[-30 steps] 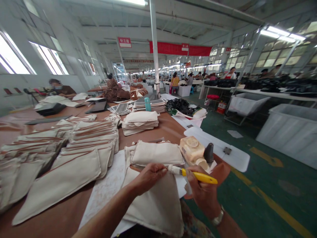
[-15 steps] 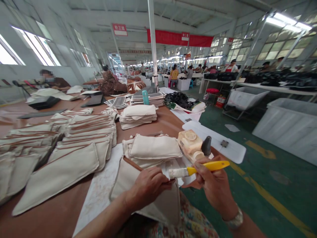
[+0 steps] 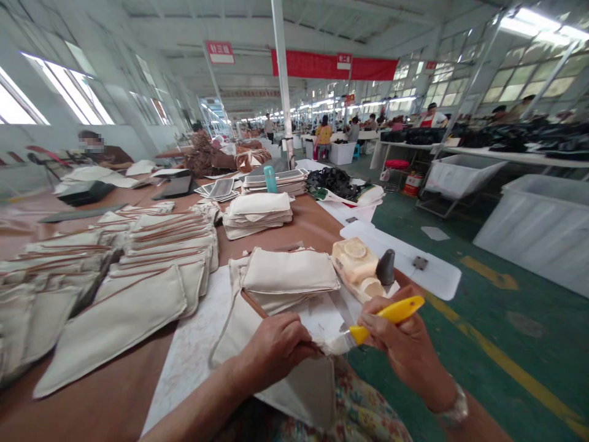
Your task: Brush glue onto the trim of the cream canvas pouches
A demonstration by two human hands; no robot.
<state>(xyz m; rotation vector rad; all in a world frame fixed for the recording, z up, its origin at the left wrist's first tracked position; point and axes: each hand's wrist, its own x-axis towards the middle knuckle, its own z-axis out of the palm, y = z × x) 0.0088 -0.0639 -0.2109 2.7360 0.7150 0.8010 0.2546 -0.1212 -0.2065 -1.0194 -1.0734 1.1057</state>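
Note:
My left hand [image 3: 276, 345] is closed on the brown upper edge of a cream fabric pouch [image 3: 306, 390], whose lower part hangs over the table edge above a floral-patterned cloth. In my right hand [image 3: 409, 353] is a paintbrush [image 3: 399, 310] with a yellow handle, gripped near the ferrule. Its pale bristles point left and meet the pouch's edge beside my left fingers; the exact contact is blurred. Just beyond stands a yellowed plastic container [image 3: 353, 261] with a grey cone-shaped object [image 3: 385, 267] to its right. A small stack of cream pouches [image 3: 289, 270] lies ahead of my left hand.
Rows of cream pouches [image 3: 138, 301] cover the left of the brown tabletop [image 3: 105, 399]. Farther back are another pouch stack [image 3: 257, 212] and a turquoise bottle [image 3: 270, 178]. A white lid-like panel [image 3: 427, 270] juts out at right. Large white bins [image 3: 538, 221] stand on the green floor.
The paintbrush has tilted, its bristles dropping lower onto the pouch's edge by my left hand. My right hand has moved slightly down with it. My left hand keeps its hold, and the view has shifted a little.

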